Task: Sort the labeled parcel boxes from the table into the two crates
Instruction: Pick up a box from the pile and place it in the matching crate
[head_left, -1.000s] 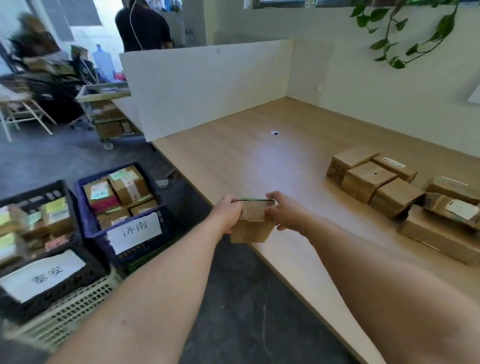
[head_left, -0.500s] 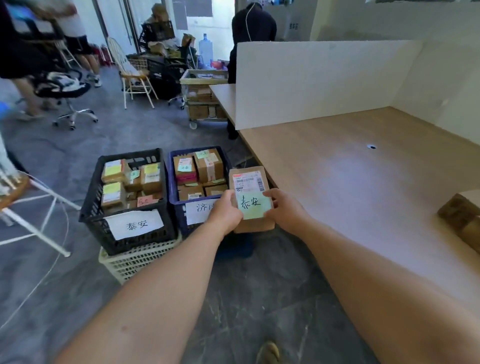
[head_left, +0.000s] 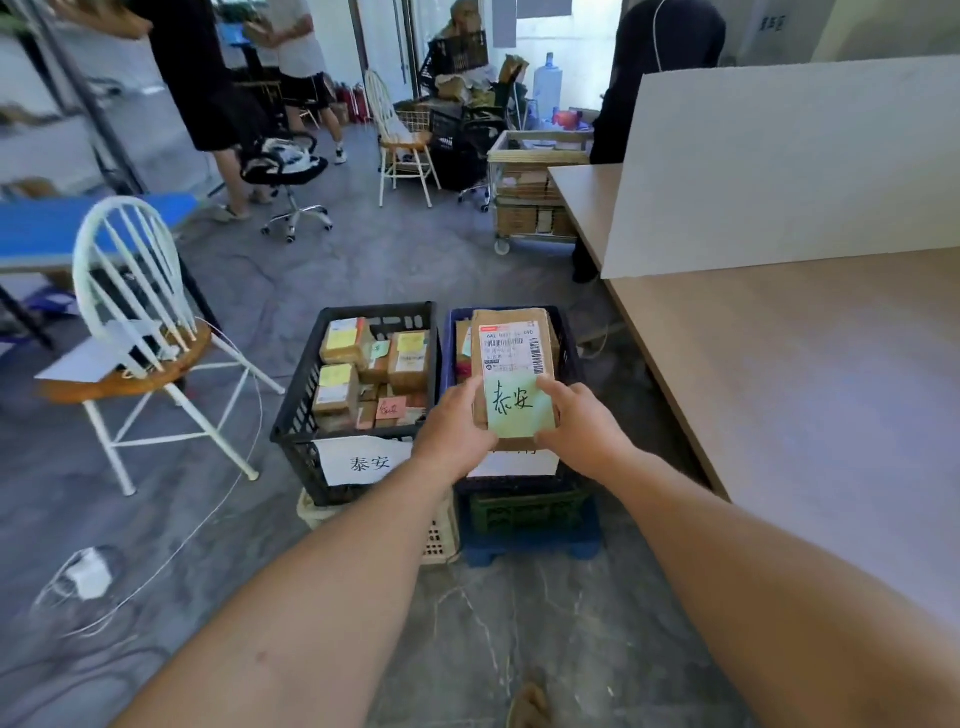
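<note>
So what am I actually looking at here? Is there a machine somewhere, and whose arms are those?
There is no machine. A person wears a wide-angle camera on the head, looking forward and down, so the arms are their own. The left hand and right hand hold one cardboard parcel box by its lower edges. It carries a printed shipping label and a green note handwritten 泰安. On the floor in front stand two crates with boxes inside: a black crate whose sign reads 泰安, and a blue crate whose sign is mostly hidden behind the hands. The parcel is in front of the blue crate. At the right is the wooden table.
</note>
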